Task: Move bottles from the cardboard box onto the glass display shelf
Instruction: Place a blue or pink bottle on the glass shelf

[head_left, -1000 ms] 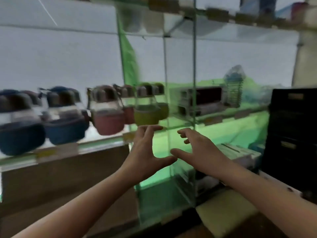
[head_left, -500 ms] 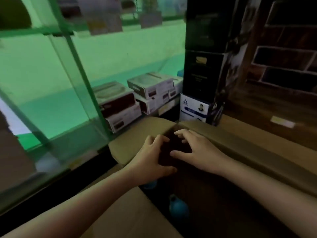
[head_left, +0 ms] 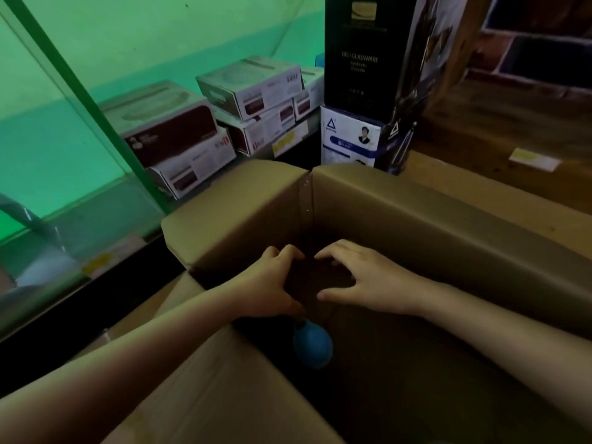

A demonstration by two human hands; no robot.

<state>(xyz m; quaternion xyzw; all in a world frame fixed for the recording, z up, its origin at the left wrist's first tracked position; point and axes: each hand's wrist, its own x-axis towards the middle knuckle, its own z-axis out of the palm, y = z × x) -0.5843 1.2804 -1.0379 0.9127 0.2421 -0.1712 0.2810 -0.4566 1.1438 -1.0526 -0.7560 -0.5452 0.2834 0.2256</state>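
An open cardboard box [head_left: 416,216] fills the lower right of the head view, its inside dark. Both my hands reach into it, side by side, fingers spread and curved, with nothing held. My left hand [head_left: 272,283] hovers just above a blue rounded bottle [head_left: 312,346] that lies near the box's left wall. My right hand [head_left: 362,280] hangs over the dark middle of the box. The glass display case [head_left: 80,174] with its green frame stands to the left; the shelf with bottles is out of view.
Several white and maroon product boxes [head_left: 179,136] are stacked behind the glass case. A tall black glassware box [head_left: 368,59] stands on a white and blue box [head_left: 349,136] just beyond the cardboard box. Wooden shelving [head_left: 499,123] lies at the right.
My view has swung down from the shelf of bottles to the cardboard box. Both empty hands have dropped from in front of the glass into the box, above the blue bottle.
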